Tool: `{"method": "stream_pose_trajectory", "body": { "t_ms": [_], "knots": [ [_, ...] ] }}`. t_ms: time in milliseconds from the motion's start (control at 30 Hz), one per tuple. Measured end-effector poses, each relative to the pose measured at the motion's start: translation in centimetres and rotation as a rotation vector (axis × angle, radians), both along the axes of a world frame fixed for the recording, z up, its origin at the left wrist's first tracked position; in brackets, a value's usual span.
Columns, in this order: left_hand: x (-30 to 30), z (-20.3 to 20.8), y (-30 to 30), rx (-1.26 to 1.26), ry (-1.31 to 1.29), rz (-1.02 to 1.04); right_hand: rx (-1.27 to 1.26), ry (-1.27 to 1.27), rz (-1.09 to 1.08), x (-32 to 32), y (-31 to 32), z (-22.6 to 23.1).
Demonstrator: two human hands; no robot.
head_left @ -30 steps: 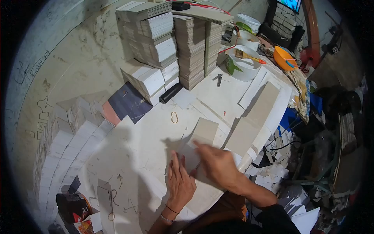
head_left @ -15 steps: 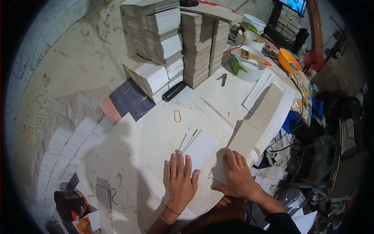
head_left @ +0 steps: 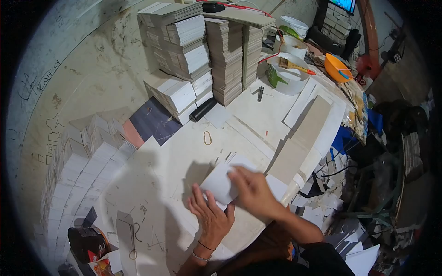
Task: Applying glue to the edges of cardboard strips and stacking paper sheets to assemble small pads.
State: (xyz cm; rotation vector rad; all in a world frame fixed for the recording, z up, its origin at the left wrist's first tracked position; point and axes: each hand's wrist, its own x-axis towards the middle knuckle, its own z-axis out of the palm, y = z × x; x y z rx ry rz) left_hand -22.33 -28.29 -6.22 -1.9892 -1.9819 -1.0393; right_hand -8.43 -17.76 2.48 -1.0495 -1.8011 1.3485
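Observation:
My right hand, a little blurred, pinches a white card by its right side and holds it tilted over the table. My left hand lies with fingers spread at the card's lower left edge, fingertips close to it; whether they press on it is hard to tell. Beneath and behind the held card, more white cards lie on the table, partly hidden by it. Right of my right hand runs a long row of grey-brown boards, with a white card at its near end.
Tall stacks of cut board stand at the back, with a black cylindrical handle before them. More white stacks line the left. A rubber band lies mid-table. White tubs and an orange bowl sit back right.
My right hand has moved left from the board row and now holds a white card beside my left hand. My left hand's fingers have shifted slightly left and down.

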Motion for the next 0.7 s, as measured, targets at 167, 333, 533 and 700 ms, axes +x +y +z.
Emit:
{"method": "stream_pose_trajectory", "body": {
  "t_ms": [167, 333, 533, 700],
  "knots": [
    [-0.2, 2.3, -0.3, -0.422, 0.202, -0.041, 0.315, -0.223, -0.292, 2.5, 3.5, -2.5],
    [-0.1, 1.3, -0.6, -0.361, 0.193, -0.013, 0.35, -0.814, 0.124, 7.0, -2.5, -0.8],
    [-0.5, 1.9, 0.4, -0.217, 0.089, -0.004, 0.488, -0.756, 0.219, 8.9, -2.2, -0.3],
    [-0.7, 1.5, 0.5, -0.214, 0.019, -0.064, 0.619, -0.329, -0.195, 5.0, -1.8, 1.3]
  ]
}}
